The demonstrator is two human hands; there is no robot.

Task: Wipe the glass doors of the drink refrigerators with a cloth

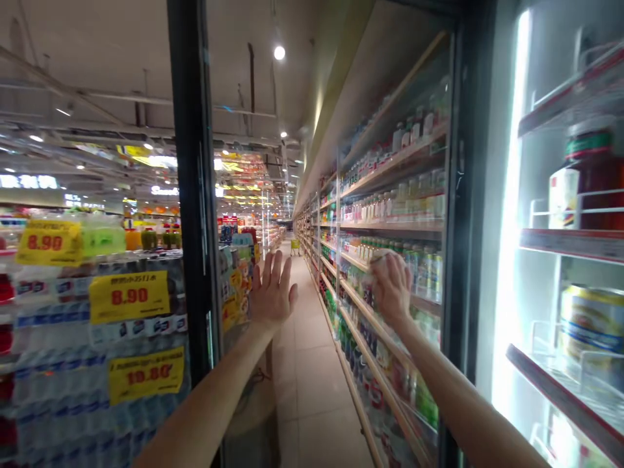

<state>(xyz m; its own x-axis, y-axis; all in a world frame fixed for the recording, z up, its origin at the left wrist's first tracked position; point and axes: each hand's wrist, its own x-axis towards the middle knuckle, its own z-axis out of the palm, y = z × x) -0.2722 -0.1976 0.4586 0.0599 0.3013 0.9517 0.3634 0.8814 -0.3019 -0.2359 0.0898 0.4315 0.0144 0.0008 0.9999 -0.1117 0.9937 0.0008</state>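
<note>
A glass door with a dark frame (192, 162) stands in front of me, with shelves and an aisle showing in or through its glass. My left hand (273, 289) lies flat against the glass near its left side, fingers spread, holding nothing. Toward the right side of the pane, my right hand (394, 286) presses a pale, crumpled cloth (379, 258) to the glass, its fingers bent over it. Most of the cloth is hidden under the fingers.
At the right, a lit cooler holds a dark red bottle (597, 175) and a can (592, 318) on wire-fronted shelves. Stacked bottled drinks (58, 370) with yellow price signs (129, 296) stand at the left.
</note>
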